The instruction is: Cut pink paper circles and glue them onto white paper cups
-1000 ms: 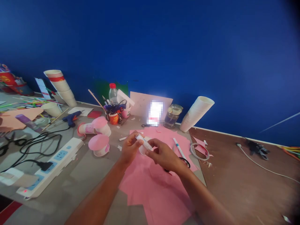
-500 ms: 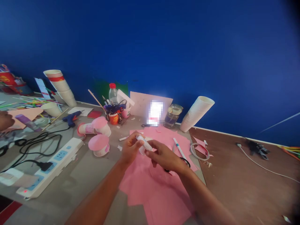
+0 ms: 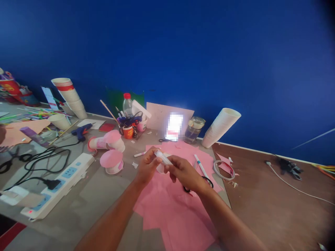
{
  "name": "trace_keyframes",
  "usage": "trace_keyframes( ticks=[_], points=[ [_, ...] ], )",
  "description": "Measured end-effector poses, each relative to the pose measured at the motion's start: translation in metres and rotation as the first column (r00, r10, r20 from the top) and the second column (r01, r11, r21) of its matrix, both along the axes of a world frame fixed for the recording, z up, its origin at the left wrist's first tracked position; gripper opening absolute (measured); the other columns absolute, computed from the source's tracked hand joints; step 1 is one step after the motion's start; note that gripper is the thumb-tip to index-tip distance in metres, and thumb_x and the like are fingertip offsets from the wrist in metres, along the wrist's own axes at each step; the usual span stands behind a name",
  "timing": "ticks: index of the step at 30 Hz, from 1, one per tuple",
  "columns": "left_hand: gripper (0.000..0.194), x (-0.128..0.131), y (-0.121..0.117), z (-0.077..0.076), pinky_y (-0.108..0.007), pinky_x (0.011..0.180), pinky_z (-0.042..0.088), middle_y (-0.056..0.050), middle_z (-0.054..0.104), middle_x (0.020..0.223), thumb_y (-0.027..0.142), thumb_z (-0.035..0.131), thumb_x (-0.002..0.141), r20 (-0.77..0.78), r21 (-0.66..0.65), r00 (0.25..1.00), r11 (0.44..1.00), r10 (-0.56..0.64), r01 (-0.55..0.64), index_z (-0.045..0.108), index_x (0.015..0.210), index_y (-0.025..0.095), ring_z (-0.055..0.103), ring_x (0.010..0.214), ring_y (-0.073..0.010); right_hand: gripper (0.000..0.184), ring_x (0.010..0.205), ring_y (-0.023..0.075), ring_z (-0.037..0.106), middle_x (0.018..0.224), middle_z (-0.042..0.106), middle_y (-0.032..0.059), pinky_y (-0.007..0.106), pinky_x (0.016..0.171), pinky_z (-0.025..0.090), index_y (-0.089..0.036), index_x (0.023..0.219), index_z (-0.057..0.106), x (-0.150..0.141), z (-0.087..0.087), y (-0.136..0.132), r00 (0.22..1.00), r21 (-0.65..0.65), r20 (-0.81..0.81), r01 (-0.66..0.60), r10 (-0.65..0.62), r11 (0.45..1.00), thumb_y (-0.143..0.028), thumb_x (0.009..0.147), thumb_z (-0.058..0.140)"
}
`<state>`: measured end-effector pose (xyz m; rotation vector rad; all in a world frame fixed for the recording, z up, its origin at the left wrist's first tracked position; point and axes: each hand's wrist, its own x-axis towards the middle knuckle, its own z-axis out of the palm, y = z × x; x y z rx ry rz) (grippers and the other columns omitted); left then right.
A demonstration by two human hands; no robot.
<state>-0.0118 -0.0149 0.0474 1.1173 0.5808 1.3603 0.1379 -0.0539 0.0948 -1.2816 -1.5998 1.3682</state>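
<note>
Both of my hands meet over a spread of pink paper sheets on the table. My left hand and my right hand each pinch one end of a small white glue stick, fingers closed on it. A white paper cup sits just under the hands, mostly hidden by them. Black-handled scissors lie partly under my right wrist. A white and blue pen lies on the paper to the right.
Two pink-covered cups stand left of the hands, a white power strip with black cables further left. A leaning cup stack, a jar, a water bottle and a tape roll ring the back. Another person's hand shows at the far left edge.
Both hands with the glue stick have shifted slightly right and up. The other person's hand at the far left has drawn back toward the edge.
</note>
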Motion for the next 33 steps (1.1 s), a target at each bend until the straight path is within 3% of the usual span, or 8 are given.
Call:
trace_keyframes(
  ticks=[4,7,11,14,19,23,29,33],
  points=[
    [0.032,-0.002,0.006,0.003,-0.024,0.064,0.042,0.0,0.052,0.08,0.041,0.062,0.077,0.309,-0.131,0.951,0.989,-0.025,0.068,0.058,0.102,0.021,0.048,0.065,-0.0098,0.014,0.048,0.0063,0.045,0.067,0.054,-0.0032,0.021,0.051,0.035,-0.017,0.084,0.056,0.008,0.0,0.005,0.997,0.006,-0.072,0.025,-0.024,1.0,-0.029,0.082,0.049],
    [0.022,-0.004,0.01,0.007,-0.022,0.064,0.043,-0.001,0.056,0.084,0.021,0.06,0.074,0.417,-0.253,0.908,0.954,-0.044,0.162,0.061,0.096,0.018,0.051,0.067,-0.0093,0.017,0.049,0.0065,0.044,0.066,0.052,-0.0035,0.021,0.051,0.034,-0.017,0.088,0.059,0.013,0.002,0.006,0.997,0.01,-0.069,0.037,-0.036,0.999,-0.03,0.081,0.052],
    [0.028,-0.005,0.011,0.011,-0.02,0.064,0.044,-0.002,0.06,0.085,0.006,0.06,0.07,0.377,-0.317,0.926,0.937,-0.018,0.147,0.064,0.096,0.016,0.055,0.07,-0.0084,0.019,0.049,0.007,0.044,0.065,0.05,-0.0032,0.021,0.049,0.034,-0.016,0.087,0.059,0.016,0.006,0.005,0.995,0.026,-0.055,0.081,-0.08,0.996,-0.032,0.081,0.052],
    [0.028,-0.006,0.01,0.011,-0.021,0.067,0.046,-0.002,0.064,0.088,0.013,0.062,0.075,0.373,-0.293,0.927,0.941,-0.05,0.168,0.063,0.103,0.016,0.058,0.071,-0.0088,0.018,0.049,0.0073,0.043,0.063,0.048,-0.0037,0.021,0.048,0.034,-0.016,0.087,0.058,0.016,0.008,0.004,0.994,0.043,-0.035,0.1,-0.099,0.994,-0.032,0.081,0.051],
    [0.028,-0.006,0.011,0.005,-0.032,0.087,0.046,-0.004,0.068,0.099,0.028,0.065,0.077,0.433,-0.257,0.898,0.944,-0.081,0.209,0.062,0.104,0.018,0.061,0.096,-0.0172,0.019,0.052,0.0085,0.042,0.063,0.047,-0.0035,0.02,0.048,0.034,-0.017,0.092,0.06,0.008,0.005,0.002,0.99,0.068,0.08,0.111,-0.116,0.992,-0.03,0.083,0.048],
    [0.029,-0.007,0.01,0.003,-0.036,0.093,0.043,-0.005,0.068,0.103,0.032,0.064,0.078,0.436,-0.264,0.888,0.923,-0.144,0.279,0.062,0.103,0.018,0.058,0.107,-0.0215,0.023,0.053,0.0098,0.04,0.061,0.046,-0.0035,0.021,0.049,0.034,-0.018,0.098,0.061,0.002,0.003,0.001,0.987,0.1,0.13,0.085,-0.098,0.991,-0.031,0.085,0.046],
    [0.03,-0.005,0.006,0.003,-0.041,0.097,0.04,-0.006,0.066,0.11,0.036,0.061,0.08,0.374,-0.238,0.902,0.917,-0.218,0.321,0.062,0.105,0.02,0.056,0.11,-0.0232,0.024,0.058,0.0115,0.045,0.065,0.051,-0.0018,0.022,0.051,0.035,-0.018,0.101,0.061,0.001,0.0,0.0,0.983,0.143,0.165,0.064,-0.087,0.988,-0.03,0.087,0.044],
    [0.028,-0.004,0.003,0.007,-0.042,0.096,0.04,-0.006,0.066,0.109,0.035,0.06,0.08,0.333,-0.189,0.918,0.939,-0.215,0.289,0.062,0.104,0.021,0.057,0.108,-0.024,0.024,0.065,0.0137,0.051,0.076,0.06,0.0002,0.024,0.057,0.038,-0.019,0.102,0.061,0.0,-0.003,0.0,0.97,0.202,0.206,0.086,-0.128,0.976,-0.029,0.087,0.044]
  ],
)
